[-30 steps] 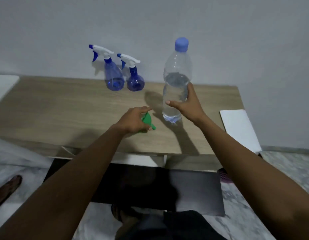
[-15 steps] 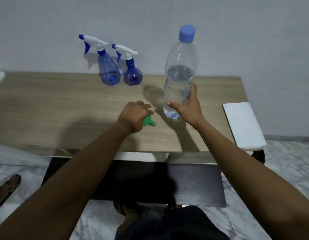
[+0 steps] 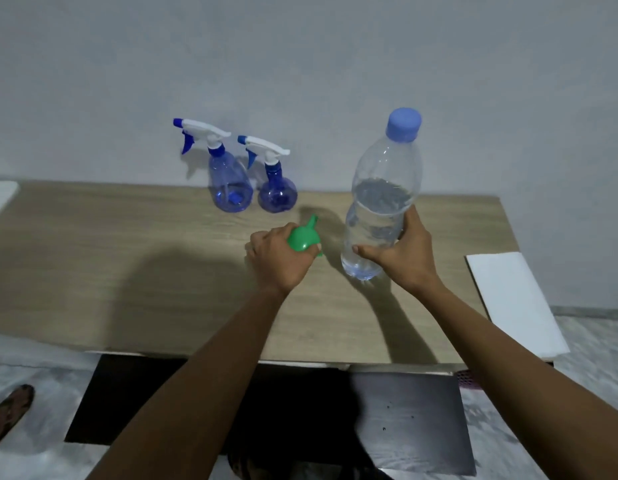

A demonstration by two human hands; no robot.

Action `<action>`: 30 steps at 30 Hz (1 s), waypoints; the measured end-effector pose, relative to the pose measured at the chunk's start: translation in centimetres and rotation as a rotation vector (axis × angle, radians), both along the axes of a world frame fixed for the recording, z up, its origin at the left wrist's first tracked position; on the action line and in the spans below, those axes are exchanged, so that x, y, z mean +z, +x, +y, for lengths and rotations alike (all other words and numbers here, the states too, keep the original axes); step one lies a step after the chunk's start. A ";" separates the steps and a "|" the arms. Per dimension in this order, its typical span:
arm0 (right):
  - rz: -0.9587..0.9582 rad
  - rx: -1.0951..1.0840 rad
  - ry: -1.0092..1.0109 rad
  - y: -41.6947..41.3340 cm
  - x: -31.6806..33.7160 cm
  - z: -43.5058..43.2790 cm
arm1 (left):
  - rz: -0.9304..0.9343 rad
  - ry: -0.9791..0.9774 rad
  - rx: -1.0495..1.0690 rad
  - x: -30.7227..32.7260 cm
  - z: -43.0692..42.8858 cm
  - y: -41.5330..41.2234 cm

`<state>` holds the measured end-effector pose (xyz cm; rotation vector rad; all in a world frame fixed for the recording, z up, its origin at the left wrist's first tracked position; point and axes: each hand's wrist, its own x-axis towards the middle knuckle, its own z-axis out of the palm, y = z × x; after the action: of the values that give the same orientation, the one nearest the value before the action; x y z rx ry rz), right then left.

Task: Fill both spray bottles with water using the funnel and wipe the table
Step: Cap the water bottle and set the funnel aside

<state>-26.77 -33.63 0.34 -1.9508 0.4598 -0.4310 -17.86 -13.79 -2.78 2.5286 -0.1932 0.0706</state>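
**Item 1. Funnel** (image 3: 302, 239). Green plastic, over the middle of the worktop (image 3: 127, 271). My left grip (image 3: 279, 259) is curled round its bowl, with the spout pointing away toward the wall. I judge it light, stiff and smooth. It is best held by the bowl so the spout stays free.

**Item 2. Water bottle** (image 3: 383, 188). Clear, blue cap on, somewhat over half full. My right grip (image 3: 401, 258) wraps the lower body, thumb on the near side. I cannot tell whether the base touches the worktop. I judge it the heaviest piece. The thin wall will likely dent if squeezed, so hold it low to mid-body.

**Item 3. Tall spray bottle** (image 3: 229, 188) and **short spray bottle** (image 3: 278, 195). Blue and translucent, side by side at the back against the wall, trigger heads fitted. They are probably light and easy to tip. Steady each by the body and unscrew it at the collar.

**Item 4. White cloth** (image 3: 512, 299). Folded at the right end of the worktop, apart from both hands. It looks soft and can be taken anywhere.
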 end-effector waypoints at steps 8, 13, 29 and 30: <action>-0.043 -0.083 -0.014 5.8 -0.2 -2.2 | -0.081 0.002 0.157 -1.3 -5.4 3.4; -0.076 -0.069 -0.036 9.7 -0.6 -4.0 | -0.200 0.053 0.123 -4.0 -7.2 6.1; -0.078 0.061 -0.161 13.3 -2.3 -5.7 | -0.014 0.025 0.097 -3.8 -8.9 8.5; -0.068 0.062 -0.158 13.4 -2.3 -5.7 | -0.021 0.029 0.094 -3.8 -8.8 8.5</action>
<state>-13.33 -39.36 -1.97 -2.0900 0.3285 -0.5051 -9.38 -22.57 -6.59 2.5657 -0.0840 0.1322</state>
